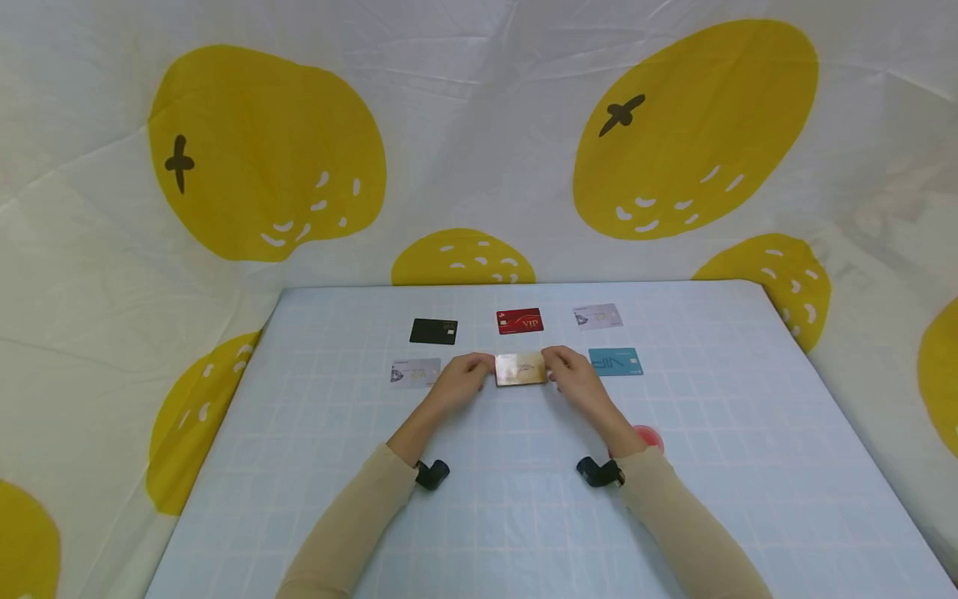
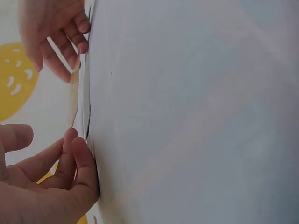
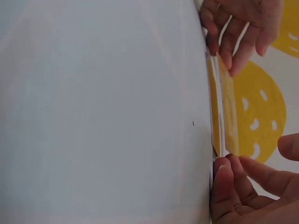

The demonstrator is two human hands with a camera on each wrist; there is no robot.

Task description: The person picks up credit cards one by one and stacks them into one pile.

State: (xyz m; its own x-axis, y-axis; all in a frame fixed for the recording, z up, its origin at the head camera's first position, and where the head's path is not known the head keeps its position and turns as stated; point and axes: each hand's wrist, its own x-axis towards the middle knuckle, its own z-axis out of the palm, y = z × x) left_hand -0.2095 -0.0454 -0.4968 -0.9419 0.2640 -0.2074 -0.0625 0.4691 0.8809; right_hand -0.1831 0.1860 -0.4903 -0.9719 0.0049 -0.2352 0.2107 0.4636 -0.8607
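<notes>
A gold card (image 1: 520,368) lies between my two hands at the middle of the table, its long sides running left to right. My left hand (image 1: 464,378) holds its left short edge with the fingertips. At the opposite short edge, the fingertips of my right hand (image 1: 575,377) hold it the same way. The right wrist view shows the gold card (image 3: 230,107) nearly edge-on, slightly off the tabletop. To the left of my left hand lies a silver card (image 1: 412,373), and a teal card (image 1: 616,362) lies to the right of my right hand.
Behind the hands lie a black card (image 1: 433,331), a red card (image 1: 520,320) and another silver card (image 1: 598,316). A round red object (image 1: 648,437) is partly hidden by my right forearm. The pale checked table (image 1: 516,516) ends at a curtain with yellow fruit prints.
</notes>
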